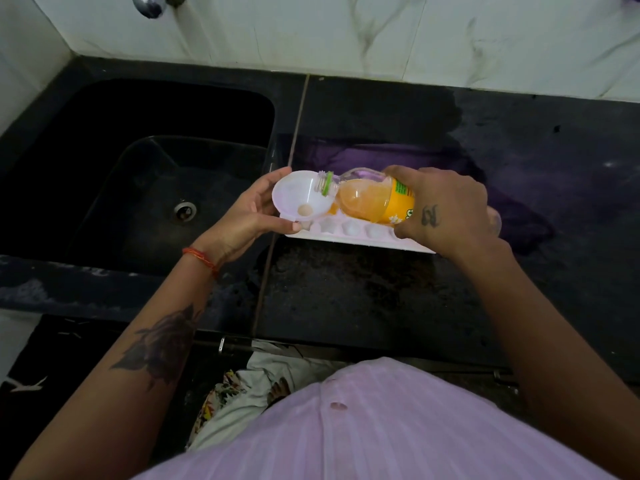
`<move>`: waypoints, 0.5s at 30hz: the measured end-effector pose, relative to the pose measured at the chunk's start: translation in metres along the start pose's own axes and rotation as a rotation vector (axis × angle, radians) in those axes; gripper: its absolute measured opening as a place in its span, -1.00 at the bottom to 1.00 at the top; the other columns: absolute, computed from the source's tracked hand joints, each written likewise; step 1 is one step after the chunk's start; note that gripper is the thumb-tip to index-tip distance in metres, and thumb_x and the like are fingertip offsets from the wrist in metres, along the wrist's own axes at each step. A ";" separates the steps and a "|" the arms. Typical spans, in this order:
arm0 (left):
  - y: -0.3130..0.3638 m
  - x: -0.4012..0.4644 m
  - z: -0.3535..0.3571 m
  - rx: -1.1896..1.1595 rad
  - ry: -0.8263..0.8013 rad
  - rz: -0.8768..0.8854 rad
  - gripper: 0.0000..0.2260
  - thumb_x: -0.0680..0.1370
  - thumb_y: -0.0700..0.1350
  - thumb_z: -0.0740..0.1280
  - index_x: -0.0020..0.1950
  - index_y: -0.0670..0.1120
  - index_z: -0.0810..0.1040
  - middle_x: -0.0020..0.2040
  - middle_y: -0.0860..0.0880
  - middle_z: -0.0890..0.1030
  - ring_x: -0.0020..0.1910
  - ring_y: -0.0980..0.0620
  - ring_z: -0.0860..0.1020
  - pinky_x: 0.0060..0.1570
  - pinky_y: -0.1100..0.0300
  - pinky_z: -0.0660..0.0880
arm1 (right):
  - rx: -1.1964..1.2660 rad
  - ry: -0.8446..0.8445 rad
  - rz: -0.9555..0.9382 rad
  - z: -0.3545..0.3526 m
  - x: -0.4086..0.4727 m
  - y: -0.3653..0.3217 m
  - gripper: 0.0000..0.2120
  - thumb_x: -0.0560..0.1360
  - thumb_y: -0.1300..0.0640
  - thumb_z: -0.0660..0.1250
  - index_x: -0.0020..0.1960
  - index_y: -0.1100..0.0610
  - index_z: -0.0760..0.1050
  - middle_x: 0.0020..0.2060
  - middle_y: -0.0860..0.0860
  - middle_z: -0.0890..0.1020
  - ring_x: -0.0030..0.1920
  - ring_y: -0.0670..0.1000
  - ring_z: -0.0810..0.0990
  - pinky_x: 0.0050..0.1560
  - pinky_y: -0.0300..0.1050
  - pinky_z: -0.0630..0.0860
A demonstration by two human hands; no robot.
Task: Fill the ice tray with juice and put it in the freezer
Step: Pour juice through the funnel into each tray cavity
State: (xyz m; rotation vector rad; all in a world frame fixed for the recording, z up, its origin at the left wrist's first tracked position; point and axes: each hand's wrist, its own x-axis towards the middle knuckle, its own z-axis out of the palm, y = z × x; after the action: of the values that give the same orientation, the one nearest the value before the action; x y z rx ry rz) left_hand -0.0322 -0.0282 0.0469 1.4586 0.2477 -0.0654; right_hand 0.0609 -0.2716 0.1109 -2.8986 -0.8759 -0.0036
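A white ice tray [349, 232] lies on the black counter, just right of the sink. My left hand [247, 211] holds a white funnel [301, 197] over the tray's left end. My right hand [443, 209] grips an orange juice bottle [370, 199] tipped on its side, its open neck with a green ring resting inside the funnel's bowl. Orange juice fills the bottle's lower half. One tray cell under the funnel shows orange liquid; the near row of cells looks white. The tray's far side is hidden behind the bottle and my hands.
A deep black sink [145, 174] with a metal drain [185, 211] lies to the left. A chrome tap [149, 3] sticks out of the white marble wall. The black counter [363, 292] stretches right, wet and reflective. A patterned cloth [242, 393] hangs below the counter edge.
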 end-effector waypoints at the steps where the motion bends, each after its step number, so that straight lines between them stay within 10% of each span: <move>1: -0.001 0.000 0.000 -0.001 -0.002 -0.002 -0.29 0.30 -0.51 0.38 0.32 0.05 0.36 0.21 0.06 0.51 0.17 0.10 0.53 -0.04 0.28 0.56 | -0.015 0.002 -0.005 0.001 0.000 0.000 -0.27 0.28 -0.01 0.49 0.38 -0.16 0.27 0.09 0.02 0.58 0.05 0.17 0.54 -0.12 -0.03 0.33; 15: -0.001 0.001 -0.001 -0.003 0.002 -0.008 -0.29 0.30 -0.50 0.39 0.32 0.06 0.37 0.20 0.06 0.50 0.16 0.09 0.53 -0.06 0.29 0.56 | -0.137 0.047 -0.040 0.000 0.000 0.001 -0.32 0.33 0.05 0.47 0.38 -0.12 0.28 0.09 0.06 0.58 0.02 0.19 0.56 -0.16 -0.06 0.26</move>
State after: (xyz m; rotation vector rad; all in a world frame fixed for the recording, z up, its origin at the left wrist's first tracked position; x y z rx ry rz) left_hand -0.0320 -0.0277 0.0455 1.4553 0.2547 -0.0702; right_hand 0.0615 -0.2720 0.1112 -2.9922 -0.9612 -0.1393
